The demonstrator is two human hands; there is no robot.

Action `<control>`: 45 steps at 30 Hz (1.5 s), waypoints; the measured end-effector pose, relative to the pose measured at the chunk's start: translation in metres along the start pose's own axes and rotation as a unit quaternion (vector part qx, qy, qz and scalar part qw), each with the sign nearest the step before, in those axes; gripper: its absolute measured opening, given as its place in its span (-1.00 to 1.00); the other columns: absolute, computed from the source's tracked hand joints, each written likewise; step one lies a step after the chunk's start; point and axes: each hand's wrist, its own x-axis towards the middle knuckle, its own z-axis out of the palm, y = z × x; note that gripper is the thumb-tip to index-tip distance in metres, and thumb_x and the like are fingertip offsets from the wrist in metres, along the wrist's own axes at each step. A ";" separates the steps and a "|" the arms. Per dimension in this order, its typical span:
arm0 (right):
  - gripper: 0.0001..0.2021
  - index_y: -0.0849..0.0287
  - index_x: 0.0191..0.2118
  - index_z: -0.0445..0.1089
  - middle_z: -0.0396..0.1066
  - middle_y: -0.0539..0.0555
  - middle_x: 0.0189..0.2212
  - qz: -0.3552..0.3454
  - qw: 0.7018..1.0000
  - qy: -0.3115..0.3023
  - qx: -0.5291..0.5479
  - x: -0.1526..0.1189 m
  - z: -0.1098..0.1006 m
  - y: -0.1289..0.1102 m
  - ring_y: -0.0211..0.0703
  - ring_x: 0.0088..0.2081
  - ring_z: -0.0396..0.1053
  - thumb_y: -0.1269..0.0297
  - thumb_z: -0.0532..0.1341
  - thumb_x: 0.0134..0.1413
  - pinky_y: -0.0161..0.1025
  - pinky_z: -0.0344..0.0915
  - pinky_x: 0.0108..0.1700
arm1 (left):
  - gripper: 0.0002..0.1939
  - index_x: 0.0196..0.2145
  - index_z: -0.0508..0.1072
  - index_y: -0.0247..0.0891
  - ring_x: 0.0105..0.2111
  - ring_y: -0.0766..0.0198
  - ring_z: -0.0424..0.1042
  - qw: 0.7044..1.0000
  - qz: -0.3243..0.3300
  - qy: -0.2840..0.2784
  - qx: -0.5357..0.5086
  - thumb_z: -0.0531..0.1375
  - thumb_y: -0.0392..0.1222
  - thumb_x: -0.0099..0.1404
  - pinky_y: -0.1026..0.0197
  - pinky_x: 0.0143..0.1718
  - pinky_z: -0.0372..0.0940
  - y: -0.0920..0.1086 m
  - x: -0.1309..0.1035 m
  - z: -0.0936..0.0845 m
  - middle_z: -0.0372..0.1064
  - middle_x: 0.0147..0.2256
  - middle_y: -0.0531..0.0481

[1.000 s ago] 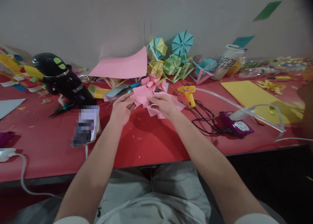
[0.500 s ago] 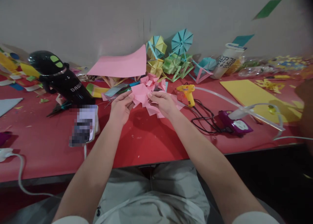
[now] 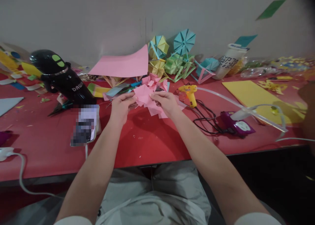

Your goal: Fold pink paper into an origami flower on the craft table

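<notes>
Pink folded paper [image 3: 144,95] — pinched between left hand [image 3: 120,107] and right hand [image 3: 167,103].

Paper-craft workbench, hobby/classroom type setup. My red table [image 3: 147,146] sits against a plain wall, littered with coloured paper scraps [image 3: 29,79]. Folded paper pinwheels [image 3: 183,41] stacked at the back, loose pink sheet [image 3: 123,66] and yellow sheet [image 3: 248,92], yellow glue gun [image 3: 189,93] with cable, black heat gun [image 3: 61,77].

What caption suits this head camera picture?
Both hands, left and right, hold folded pink paper over a red table beside a yellow glue gun.
</notes>
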 end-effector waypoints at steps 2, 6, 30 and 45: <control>-0.71 0.16 -0.56 0.44 0.19 -0.09 -0.66 0.011 1.000 -0.003 0.019 -0.001 -0.001 -0.003 -0.40 -0.61 0.05 0.04 0.40 -0.20 -0.32 -0.01 -0.56 | -0.77 -0.37 0.57 -0.32 -0.41 0.25 0.48 0.999 0.018 -0.012 0.030 0.40 -0.28 -0.07 0.22 -0.36 0.42 0.000 0.000 -0.001 0.50 -0.42 -0.06; -0.70 0.16 -0.55 0.44 0.27 -0.07 -0.68 0.028 0.998 -0.023 0.046 -0.003 -0.003 -0.007 -0.40 -0.64 0.13 0.03 0.40 -0.18 -0.34 0.07 -0.58 | -0.75 -0.37 0.59 -0.28 -0.46 0.31 0.45 0.995 0.060 -0.026 0.074 0.43 -0.26 -0.10 0.34 -0.49 0.32 -0.001 0.001 -0.002 0.53 -0.43 -0.05; -0.69 0.24 -0.26 0.53 0.55 0.12 -0.37 0.057 0.995 -0.029 -0.073 0.001 -0.009 0.001 -0.13 -0.31 0.51 0.31 0.46 -0.23 -0.10 0.50 -0.17 | -0.77 -0.47 0.56 -0.32 -0.36 0.23 0.48 0.982 0.067 -0.050 0.171 0.42 -0.18 -0.12 0.14 -0.20 0.38 -0.008 0.003 -0.008 0.53 -0.41 -0.08; -0.54 0.17 -0.54 0.20 0.14 -0.10 -0.58 0.031 0.987 -0.126 -0.089 -0.003 -0.005 0.004 -0.37 -0.52 0.16 -0.07 0.40 -0.24 -0.34 0.22 -0.50 | -0.60 -0.25 0.59 -0.32 -0.32 0.22 0.49 0.964 0.124 -0.102 0.211 0.41 -0.20 -0.12 0.13 -0.18 0.41 -0.010 0.003 -0.007 0.54 -0.33 -0.10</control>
